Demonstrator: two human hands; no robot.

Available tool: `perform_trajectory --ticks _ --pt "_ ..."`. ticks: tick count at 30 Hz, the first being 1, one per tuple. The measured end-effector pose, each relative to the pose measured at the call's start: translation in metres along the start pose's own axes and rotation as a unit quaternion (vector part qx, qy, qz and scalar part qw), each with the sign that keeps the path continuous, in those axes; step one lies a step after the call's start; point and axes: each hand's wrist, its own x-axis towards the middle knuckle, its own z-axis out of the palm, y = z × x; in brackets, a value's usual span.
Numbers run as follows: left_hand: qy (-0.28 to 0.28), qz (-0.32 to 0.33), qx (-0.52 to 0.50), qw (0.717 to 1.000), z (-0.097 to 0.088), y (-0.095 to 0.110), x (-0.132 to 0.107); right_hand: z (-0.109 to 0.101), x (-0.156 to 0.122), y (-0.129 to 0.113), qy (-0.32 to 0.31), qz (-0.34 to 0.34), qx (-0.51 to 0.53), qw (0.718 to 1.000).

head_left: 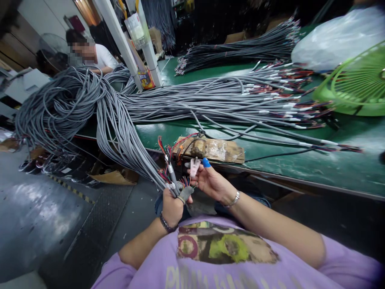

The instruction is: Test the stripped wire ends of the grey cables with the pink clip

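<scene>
My left hand [173, 208] is closed around the end of a bundle of grey cables [142, 166], its thumb in a grey finger cover. Thin coloured wires fan out of the cable ends, some reaching up past the hand. Just right of these wires is my right hand [212, 182], with a blue cover on the thumb and a pale pinkish cover on a finger. Its thumb stands apart from the fingers, and I see nothing held between them. Whether its lower fingers touch the wires is hard to make out.
A worn wooden block [215, 148] sits at the edge of the green table [300, 168]. Long grey cables [192, 100] lie across it, coiled at left. Black cables [237, 54], a green fan [357, 84] and a plastic bag [339, 38] are behind. Another person [104, 56] sits back left.
</scene>
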Motion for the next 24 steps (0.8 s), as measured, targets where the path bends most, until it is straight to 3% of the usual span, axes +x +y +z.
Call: perform_trajectory --ticks 9,17,20,24 --pt "0.05 -0.008 -0.062 0.997 0.005 -0.003 0.007 0.003 0.0 -0.007 0.006 -0.002 -0.027 1.0" --pt "0.045 -0.008 -0.09 0.995 0.012 0.004 0.013 0.009 0.001 -0.008 0.02 -0.031 -0.074 0.997" --pt "0.049 -0.014 -0.074 0.996 0.012 0.004 0.013 0.01 0.002 -0.005 0.062 -0.115 -0.153 0.98" --pt "0.046 -0.012 -0.055 0.997 0.011 0.003 0.013 0.005 0.0 0.0 0.11 -0.249 -0.288 0.918"
